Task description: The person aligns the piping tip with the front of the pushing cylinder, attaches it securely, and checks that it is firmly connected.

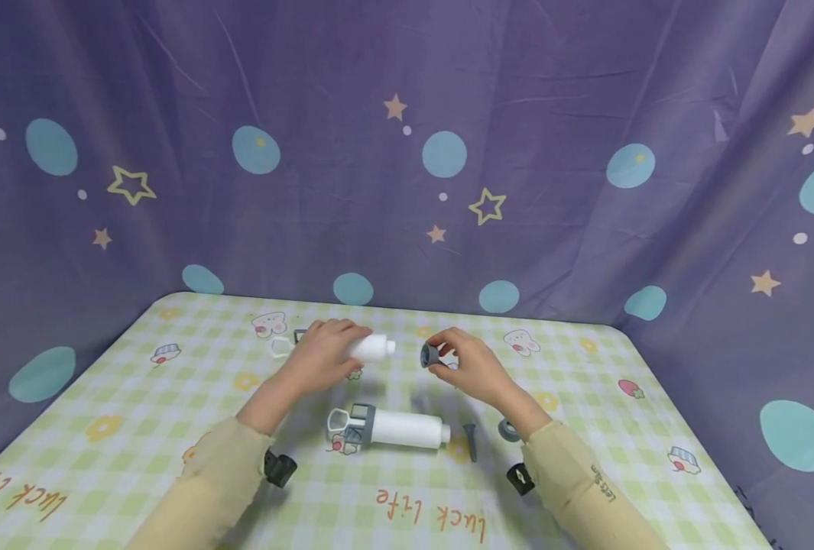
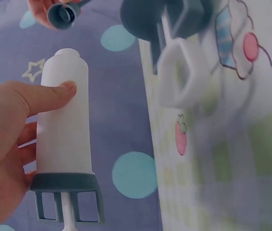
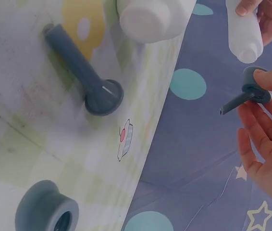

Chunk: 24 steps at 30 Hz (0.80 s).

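Note:
My left hand (image 1: 327,353) grips a white syringe-like tube (image 2: 64,130) above the table, thumb across its front. The tube has a grey collar (image 2: 65,182) with an open frame and a white rod at one end, and a narrow neck at the other. To its right, my right hand (image 1: 471,365) pinches a grey cap (image 3: 251,79) with a thin spout sticking out sideways. In the head view, the cap's hollow end faces the tube's neck, a gap between them. A second white syringe-like tube (image 1: 407,429) lies below the hands, its white pull ring (image 1: 338,420) to the left.
Right of the lying tube are a grey nozzle (image 1: 471,441) with a flared end and a grey ring-shaped cap (image 1: 508,430), partly behind the right forearm. A checked cloth (image 1: 324,504) covers the table. A purple curtain (image 1: 351,229) hangs behind its far edge.

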### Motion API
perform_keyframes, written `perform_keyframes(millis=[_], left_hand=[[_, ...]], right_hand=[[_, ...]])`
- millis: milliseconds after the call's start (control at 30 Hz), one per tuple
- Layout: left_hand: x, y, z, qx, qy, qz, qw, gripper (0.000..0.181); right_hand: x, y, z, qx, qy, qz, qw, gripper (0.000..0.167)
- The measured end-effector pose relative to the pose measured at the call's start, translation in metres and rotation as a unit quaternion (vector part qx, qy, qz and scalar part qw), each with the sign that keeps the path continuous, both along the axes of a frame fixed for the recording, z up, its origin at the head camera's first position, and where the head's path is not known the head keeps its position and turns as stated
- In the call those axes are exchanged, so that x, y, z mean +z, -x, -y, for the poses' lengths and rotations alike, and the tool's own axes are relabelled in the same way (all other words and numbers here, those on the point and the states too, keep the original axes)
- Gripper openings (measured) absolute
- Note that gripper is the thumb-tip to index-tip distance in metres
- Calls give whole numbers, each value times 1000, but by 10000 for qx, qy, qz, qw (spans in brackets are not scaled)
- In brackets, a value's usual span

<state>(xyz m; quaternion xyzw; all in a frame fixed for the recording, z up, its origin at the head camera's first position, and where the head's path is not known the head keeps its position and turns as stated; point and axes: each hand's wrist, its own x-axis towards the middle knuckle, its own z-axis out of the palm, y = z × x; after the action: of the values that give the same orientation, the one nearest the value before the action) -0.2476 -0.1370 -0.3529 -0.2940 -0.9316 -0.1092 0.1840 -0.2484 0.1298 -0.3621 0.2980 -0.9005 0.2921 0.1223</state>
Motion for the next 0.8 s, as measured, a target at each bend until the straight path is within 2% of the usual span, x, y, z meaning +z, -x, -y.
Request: perform_keyframes(millis=[267,533,800], left_hand=[[8,-9,-11,-175,117,-145,9997,47],[9,-15,-17,-226,153,-150,9995,47],[9,-16,-23,-297,116,-168,9993,48]], right_hand=[[2,-7,3,175,41,258,9995,32],[0,-9,4,172,99,168,9997,31],[-3,-10,4,120,269,0,9996,32]])
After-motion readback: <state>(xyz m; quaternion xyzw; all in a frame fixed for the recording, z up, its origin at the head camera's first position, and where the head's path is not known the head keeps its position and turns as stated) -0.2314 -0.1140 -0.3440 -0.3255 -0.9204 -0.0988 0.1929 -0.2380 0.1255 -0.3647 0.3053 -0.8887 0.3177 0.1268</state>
